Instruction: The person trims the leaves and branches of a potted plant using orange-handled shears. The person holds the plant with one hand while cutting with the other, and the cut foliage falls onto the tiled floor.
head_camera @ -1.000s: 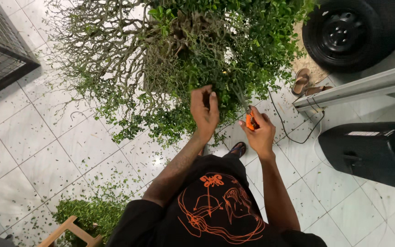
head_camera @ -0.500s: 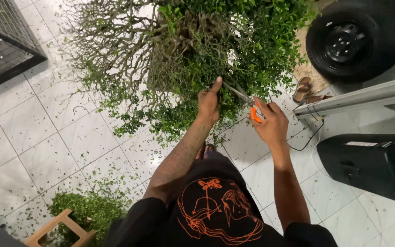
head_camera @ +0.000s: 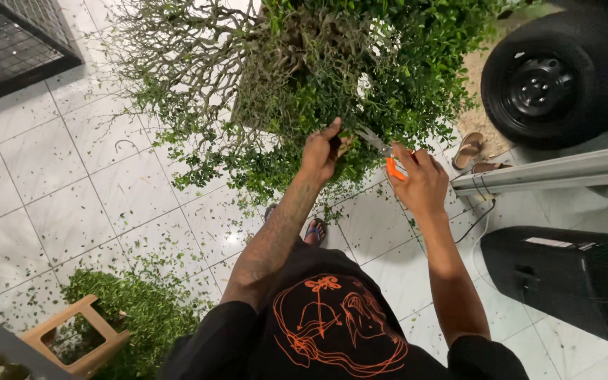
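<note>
A large bushy plant [head_camera: 304,77] with small green leaves and bare grey twigs fills the top of the view. My left hand [head_camera: 321,151] pinches a leafy sprig at the plant's lower edge. My right hand [head_camera: 420,179] grips orange-handled pruning shears [head_camera: 383,151], and the metal blades point up and left toward the sprig by my left hand. Both arms reach out from a black shirt with an orange drawing [head_camera: 332,331].
Cut leaves litter the white tiled floor [head_camera: 58,183]. A heap of trimmings [head_camera: 142,309] lies beside a wooden stool [head_camera: 79,338] at lower left. A black wheel [head_camera: 557,77], sandals [head_camera: 469,151], a grey rail [head_camera: 550,172], a black case [head_camera: 571,281] are at right. A wire cage [head_camera: 8,42] stands upper left.
The view has shifted slightly. My left hand went from an open reach to pinching a sprig, and my right hand brought the shears up toward it.
</note>
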